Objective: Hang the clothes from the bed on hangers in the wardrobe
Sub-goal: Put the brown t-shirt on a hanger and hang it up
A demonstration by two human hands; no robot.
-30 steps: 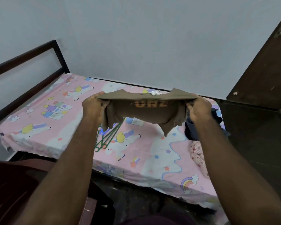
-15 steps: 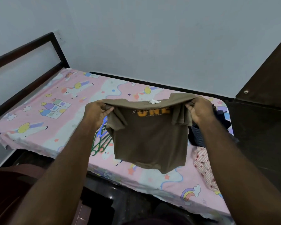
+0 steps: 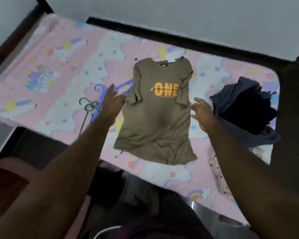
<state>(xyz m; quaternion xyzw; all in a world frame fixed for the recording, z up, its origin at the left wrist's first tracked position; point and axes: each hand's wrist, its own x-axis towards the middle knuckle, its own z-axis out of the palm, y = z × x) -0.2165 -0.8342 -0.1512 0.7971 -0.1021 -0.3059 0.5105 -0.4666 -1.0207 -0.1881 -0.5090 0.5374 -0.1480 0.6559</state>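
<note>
The left hand and right hand are hovering open, empty, beside the limp, light shirt; its shoulders are likely offering the best hold.

Pale wall, dark bed frame, dark floor

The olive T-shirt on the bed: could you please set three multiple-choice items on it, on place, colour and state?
1. The hangers lie: A) left of the T-shirt B) right of it C) on the floor
2. Its ONE print is: A) white B) orange C) green
3. The T-shirt is: A) held up B) spread flat on the bed C) on a hanger
Answers: 1 A, they lie by the left hand; 2 B, the letters are orange; 3 B, it lies front up, and the right hand holds nothing.
</note>
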